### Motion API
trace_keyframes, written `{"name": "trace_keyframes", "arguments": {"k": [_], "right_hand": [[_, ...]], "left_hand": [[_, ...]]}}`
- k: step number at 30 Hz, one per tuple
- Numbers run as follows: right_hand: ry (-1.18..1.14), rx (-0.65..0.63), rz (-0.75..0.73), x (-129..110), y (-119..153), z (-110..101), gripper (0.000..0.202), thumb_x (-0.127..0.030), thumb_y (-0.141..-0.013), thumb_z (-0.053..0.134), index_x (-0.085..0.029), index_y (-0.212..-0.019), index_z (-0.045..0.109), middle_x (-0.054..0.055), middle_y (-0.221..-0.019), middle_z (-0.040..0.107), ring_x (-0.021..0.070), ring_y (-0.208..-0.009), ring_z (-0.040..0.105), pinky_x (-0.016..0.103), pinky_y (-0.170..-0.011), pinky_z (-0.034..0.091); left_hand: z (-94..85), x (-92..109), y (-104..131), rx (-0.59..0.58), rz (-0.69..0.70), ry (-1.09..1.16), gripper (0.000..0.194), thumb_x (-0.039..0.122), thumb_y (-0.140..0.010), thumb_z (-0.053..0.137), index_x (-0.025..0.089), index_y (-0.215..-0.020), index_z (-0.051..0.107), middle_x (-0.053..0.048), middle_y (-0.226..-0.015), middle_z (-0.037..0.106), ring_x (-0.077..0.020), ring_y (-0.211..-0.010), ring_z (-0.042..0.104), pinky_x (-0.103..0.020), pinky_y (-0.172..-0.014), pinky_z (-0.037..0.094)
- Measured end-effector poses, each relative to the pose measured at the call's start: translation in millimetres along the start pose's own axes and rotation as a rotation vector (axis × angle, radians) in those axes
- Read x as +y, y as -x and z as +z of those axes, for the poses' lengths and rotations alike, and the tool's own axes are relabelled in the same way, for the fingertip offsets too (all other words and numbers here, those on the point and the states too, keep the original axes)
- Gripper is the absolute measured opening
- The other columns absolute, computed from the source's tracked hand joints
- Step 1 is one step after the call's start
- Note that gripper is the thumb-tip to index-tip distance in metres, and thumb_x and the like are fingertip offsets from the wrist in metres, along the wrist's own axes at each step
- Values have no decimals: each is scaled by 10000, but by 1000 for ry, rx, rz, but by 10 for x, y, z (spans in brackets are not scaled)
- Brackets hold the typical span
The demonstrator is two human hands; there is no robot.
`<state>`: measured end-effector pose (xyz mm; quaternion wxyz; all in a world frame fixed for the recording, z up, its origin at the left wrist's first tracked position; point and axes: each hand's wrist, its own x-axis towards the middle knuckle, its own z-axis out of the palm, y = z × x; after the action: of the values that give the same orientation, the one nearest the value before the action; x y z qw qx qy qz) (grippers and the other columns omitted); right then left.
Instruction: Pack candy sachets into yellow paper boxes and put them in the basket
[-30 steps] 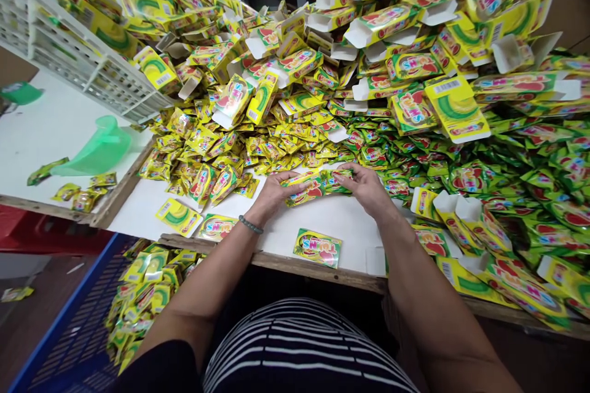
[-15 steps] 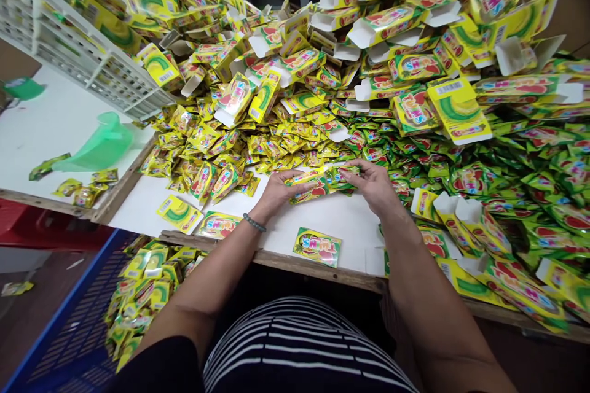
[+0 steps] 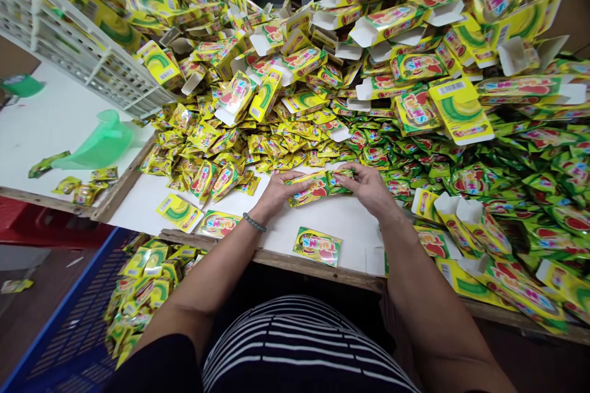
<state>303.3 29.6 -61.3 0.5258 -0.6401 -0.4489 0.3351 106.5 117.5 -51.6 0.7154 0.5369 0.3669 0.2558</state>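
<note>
Near the middle of the white table, my left hand (image 3: 275, 192) is closed on a small yellow and green box (image 3: 310, 190). My right hand (image 3: 364, 186) pinches a green candy packet (image 3: 340, 180) at the right end of that box; the packet and box end touch or overlap. A closed flat box (image 3: 318, 246) lies below my hands by the table's front edge. Yellow packets (image 3: 276, 146) are heaped beyond my left hand, and green packets (image 3: 465, 166) spread to the right of my right hand.
Open boxes (image 3: 387, 23) are piled at the back, several more (image 3: 474, 221) at the right front. A white crate (image 3: 92, 49) leans at the left, near a green scoop (image 3: 99, 142). A blue basket (image 3: 76, 319) of packets stands below the table's left side.
My right hand has moved slightly left with the green packet, which is now closer against the box end. My left hand holds the box almost where it was.
</note>
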Motion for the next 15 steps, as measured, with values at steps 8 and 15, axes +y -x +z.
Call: {"name": "trace_keyframes", "arguments": {"k": [8,15], "right_hand": [[-149,139,20,-70,-2,138,376,-451,-571,808,-209,-801,634,-23,-679,586,142,-633,540,299,-614,465],[-95,42,-28,-126,79,277,345,-499,-684,742,-213,-863,668,10,-768,663,157,-663,592,317,-662,492]], "left_hand": [[59,23,-11,-185,-99,-121,469,402,-538,866,130,-906,761,-55,-862,730,-140,-701,612,-264,-687,457],[135,34,20,-91,-39,27,436,368,-502,883,128,-838,743,-40,-818,722,-123,-673,601,-257,-671,444]]}}
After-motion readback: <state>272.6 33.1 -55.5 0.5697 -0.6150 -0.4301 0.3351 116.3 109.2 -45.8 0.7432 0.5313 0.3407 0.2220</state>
